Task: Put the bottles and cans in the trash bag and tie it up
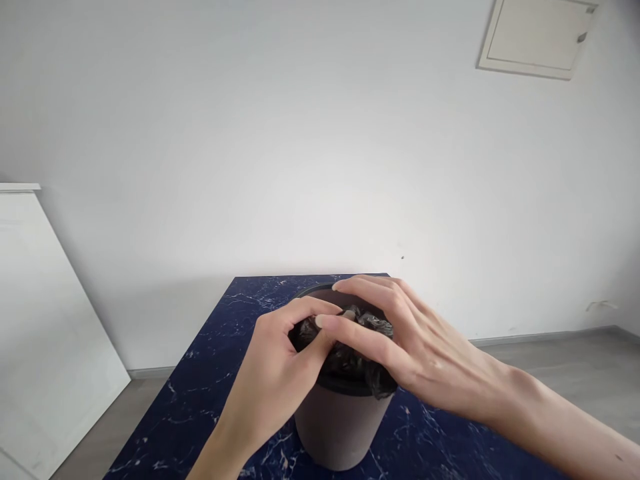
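A grey-brown bin [340,427] with a dark rim stands upright on a blue marble-patterned table [210,353]. Crumpled black plastic bag [350,360] fills its mouth, and a bit of it hangs over the front rim. My left hand [285,360] is closed on the bag at the left of the opening, thumb and index finger pinched together. My right hand [390,327] arches over the right side, its thumb meeting my left fingers and its other fingers reaching to the far rim. The plastic under my right palm is partly hidden.
A pale wall [300,147] rises right behind the table. On the left stands a white cabinet [50,320]. High on the right is a wall hatch [535,37]. Grey floor [565,373] shows on both sides of the table.
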Motion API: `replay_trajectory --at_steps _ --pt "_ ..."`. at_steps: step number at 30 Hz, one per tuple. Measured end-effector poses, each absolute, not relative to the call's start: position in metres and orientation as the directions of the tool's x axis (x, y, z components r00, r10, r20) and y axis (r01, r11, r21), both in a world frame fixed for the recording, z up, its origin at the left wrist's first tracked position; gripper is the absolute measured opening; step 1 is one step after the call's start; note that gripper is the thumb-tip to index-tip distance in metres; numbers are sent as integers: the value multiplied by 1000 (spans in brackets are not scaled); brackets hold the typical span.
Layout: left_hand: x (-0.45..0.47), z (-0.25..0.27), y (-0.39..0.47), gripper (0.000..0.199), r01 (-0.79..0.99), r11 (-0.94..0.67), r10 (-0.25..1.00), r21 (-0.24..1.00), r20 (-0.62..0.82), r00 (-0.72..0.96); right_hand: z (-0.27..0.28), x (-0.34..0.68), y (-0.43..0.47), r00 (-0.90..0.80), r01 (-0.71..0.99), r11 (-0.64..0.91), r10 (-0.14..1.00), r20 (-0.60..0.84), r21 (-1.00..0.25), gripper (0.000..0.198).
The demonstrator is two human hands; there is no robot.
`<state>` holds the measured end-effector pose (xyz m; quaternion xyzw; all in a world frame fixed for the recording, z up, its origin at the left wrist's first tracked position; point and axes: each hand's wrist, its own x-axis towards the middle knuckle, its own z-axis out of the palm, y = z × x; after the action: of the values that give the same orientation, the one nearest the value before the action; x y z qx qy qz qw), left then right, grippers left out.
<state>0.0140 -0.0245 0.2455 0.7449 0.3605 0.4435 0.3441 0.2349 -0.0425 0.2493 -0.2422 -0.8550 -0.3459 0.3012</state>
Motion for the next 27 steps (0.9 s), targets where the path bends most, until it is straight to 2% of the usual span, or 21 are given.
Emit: replay_trajectory --at_steps 4,9,12,19,24,27 --pt "11 244 -20 27 253 -507 847 824 422 323 245 239 -47 -743 601 685 289 603 412 72" --pt "4 247 -9 41 402 -507 862 763 442 249 239 249 -57 -719 651 675 399 569 349 84" --pt "0 247 -1 48 482 -491 869 725 450 208 233 258 -62 -699 681 649 439 564 339 84" --pt "-10 241 18 48 521 -452 889 724 415 195 216 279 -67 -657 735 623 554 512 268 87" --pt "-18 239 25 42 528 -445 892 724 412 187 212 284 -68 -595 771 625 637 490 122 77" --pt "-16 243 18 40 398 -468 884 789 403 238 213 283 -70 -575 759 651 659 486 15 70"
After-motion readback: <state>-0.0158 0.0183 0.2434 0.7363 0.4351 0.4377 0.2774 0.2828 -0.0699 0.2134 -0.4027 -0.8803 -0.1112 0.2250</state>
